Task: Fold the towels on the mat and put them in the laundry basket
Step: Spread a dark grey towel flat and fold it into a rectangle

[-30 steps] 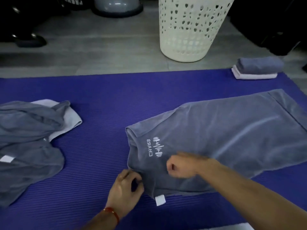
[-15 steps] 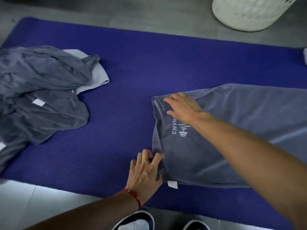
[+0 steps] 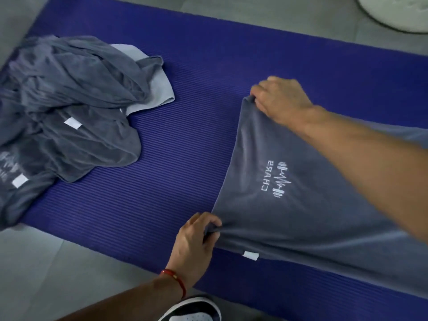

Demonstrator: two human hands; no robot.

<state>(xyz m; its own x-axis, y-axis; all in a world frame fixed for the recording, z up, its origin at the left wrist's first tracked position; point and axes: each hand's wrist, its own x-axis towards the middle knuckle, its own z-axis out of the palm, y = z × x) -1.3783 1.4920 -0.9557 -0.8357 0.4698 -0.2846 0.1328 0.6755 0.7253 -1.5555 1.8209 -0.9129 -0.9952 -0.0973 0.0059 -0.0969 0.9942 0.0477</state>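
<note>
Grey towel (image 3: 301,216) (white logo up) pinched by both hands.

Bare forearms, a red thread bracelet (image 3: 177,279) on the left wrist, a black-and-white shoe (image 3: 193,310)

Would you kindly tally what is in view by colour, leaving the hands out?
Dark grey: 2, the towel being held and the heap of towels
Pale grey: 1, a cloth
Purple: 1, the mat
White: 1, the basket
Total: 5
</note>
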